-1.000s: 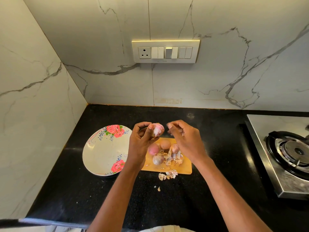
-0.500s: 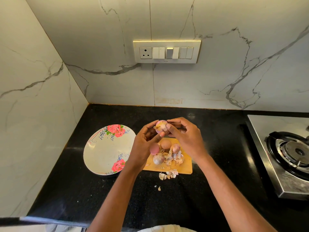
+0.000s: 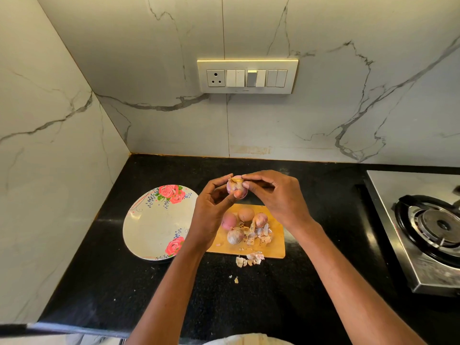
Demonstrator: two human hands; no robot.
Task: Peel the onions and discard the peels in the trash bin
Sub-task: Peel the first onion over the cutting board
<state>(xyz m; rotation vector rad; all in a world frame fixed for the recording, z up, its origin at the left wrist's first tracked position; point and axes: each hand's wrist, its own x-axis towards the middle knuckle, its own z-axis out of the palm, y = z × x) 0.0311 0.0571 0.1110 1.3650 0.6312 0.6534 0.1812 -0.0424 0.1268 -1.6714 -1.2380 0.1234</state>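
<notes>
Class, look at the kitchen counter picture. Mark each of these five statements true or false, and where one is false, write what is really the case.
1. Both hands hold one onion above the cutting board. True: the left hand and right hand grip the held onion over the cutting board.
2. The flowered plate holds peeled onions. False: no onions show on the flowered plate.
3. Four onions lie on the cutting board. True: the onions on the board number four.
4. All the peels are on the board. False: some loose peels lie on the black counter.
5. The stove burner is left of the plate. False: the stove burner is at the far right.
</notes>
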